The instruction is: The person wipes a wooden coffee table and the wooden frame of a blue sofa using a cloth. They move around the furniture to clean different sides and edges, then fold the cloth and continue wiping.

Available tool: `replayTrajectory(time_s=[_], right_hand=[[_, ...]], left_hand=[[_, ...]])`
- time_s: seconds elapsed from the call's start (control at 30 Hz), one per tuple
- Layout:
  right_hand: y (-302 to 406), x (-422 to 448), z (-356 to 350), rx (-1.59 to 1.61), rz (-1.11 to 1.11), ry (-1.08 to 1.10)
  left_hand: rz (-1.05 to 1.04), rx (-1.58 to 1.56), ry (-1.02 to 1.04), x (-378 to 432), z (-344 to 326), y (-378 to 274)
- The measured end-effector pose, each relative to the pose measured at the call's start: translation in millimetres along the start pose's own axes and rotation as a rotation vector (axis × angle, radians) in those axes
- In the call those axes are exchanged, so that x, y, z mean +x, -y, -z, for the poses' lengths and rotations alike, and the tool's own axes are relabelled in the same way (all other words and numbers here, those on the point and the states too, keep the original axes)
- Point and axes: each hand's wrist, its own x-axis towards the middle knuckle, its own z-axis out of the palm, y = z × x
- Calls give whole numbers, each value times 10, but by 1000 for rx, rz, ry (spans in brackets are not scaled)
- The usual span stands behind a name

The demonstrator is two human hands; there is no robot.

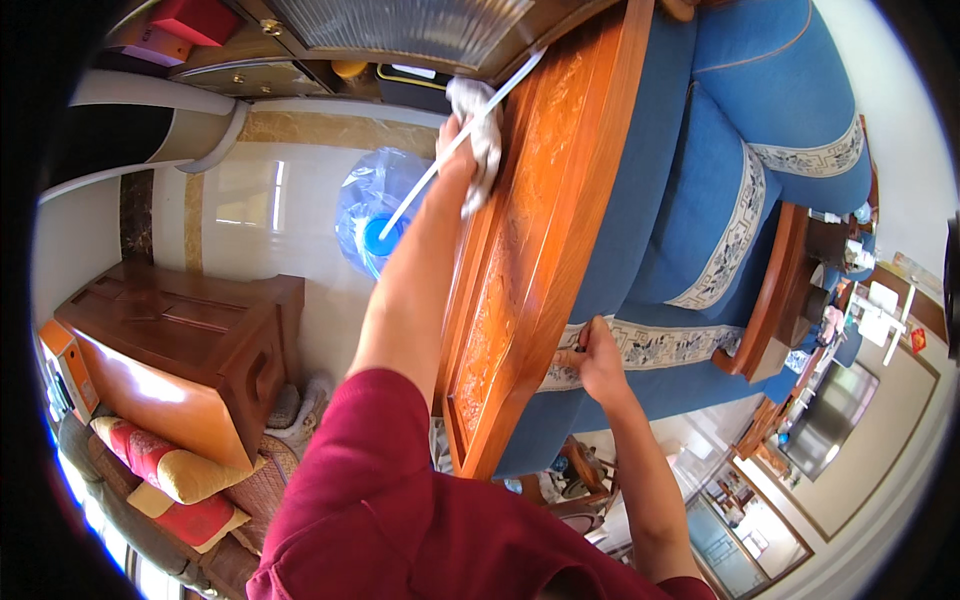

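Observation:
My left hand (pixel 459 154) presses a whitish cloth (pixel 480 135) against the outer side of the sofa's carved wooden arm panel (pixel 551 120). A thin white tube (pixel 442 159) crosses in front of this hand, rising from the blue cap (pixel 384 234) of a clear water jug (pixel 364 184) on the floor. My right hand (pixel 596 360) has curled fingers and touches the patterned white band (pixel 652 345) across the blue seat cover (pixel 675 397). Whether it pinches the fabric is unclear. The wooden armrest (pixel 592 247) runs between my hands.
Blue cushions (pixel 709 195) lean on the sofa. Beyond the jug is a glass-fronted wooden cabinet (pixel 405 30). A dark wooden side cabinet (pixel 187 315) stands on the left, near red and gold pillows (pixel 165 465). A television (pixel 832 420) hangs on the far right.

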Motion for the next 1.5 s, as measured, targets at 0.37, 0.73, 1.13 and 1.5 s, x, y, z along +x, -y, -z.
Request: replayTrajectory(time_s=[0.37,0.73,1.13,1.5], right_hand=[[109,49,-18,-29,-110,27],[86,93,22,-85,-72,40],[-24,166,30,-191,-20,90],[107,117,23,-97,6,26]], left_hand=[[211,78,60,-1201,328,678],[43,170,-14,-2575,880,832],[-74,-582,373,-1784,237,-2280],[661,-1057,138,-4392,1839,1120]])
